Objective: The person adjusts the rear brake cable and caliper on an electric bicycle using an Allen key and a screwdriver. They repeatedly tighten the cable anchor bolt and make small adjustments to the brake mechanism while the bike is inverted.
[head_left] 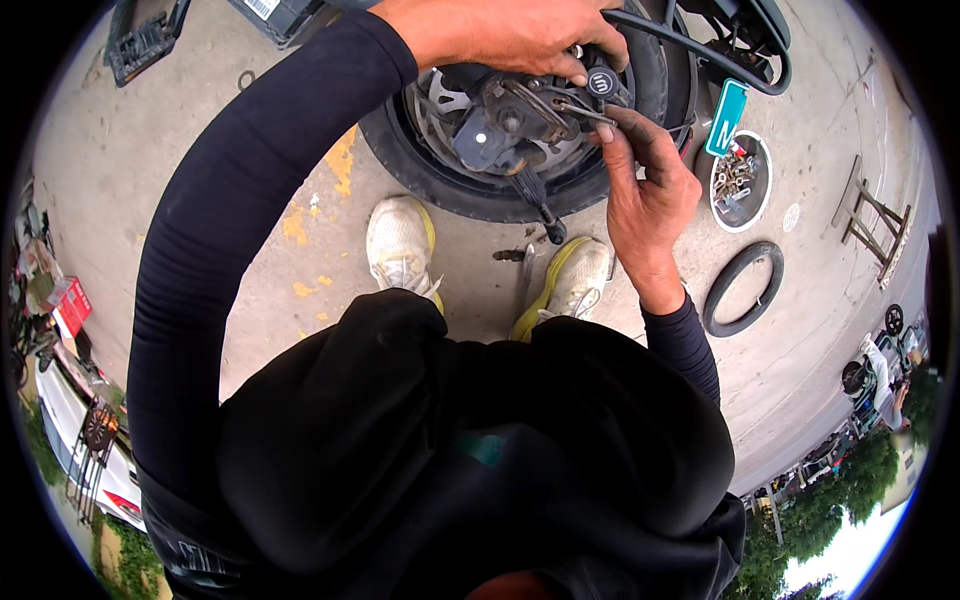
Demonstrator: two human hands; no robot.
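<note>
A wheel with a black tyre (pixel 395 160) lies in front of my feet, with a dark mechanical assembly (pixel 490 140) at its hub. My left hand (pixel 510 35) reaches across from the upper left. Its thumb and fingers are bent together beside a round black cap (pixel 602 82), and what they grip is hidden. From the right, my right hand (pixel 650 190) pinches the end of a thin cable or rod (pixel 585 112) between thumb and forefinger. That piece runs into the assembly just below the cap. A dark ribbed lever-like part (pixel 535 195) sticks out toward my shoes.
A white bucket (pixel 766 205) of loose metal hardware stands to the right, beside a green plate (pixel 727 118). Past it lie a black rubber ring (pixel 715 312) and a wooden frame (pixel 882 225). A tool case (pixel 145 50) is at the upper left. Small loose pieces lie between my shoes (pixel 400 235).
</note>
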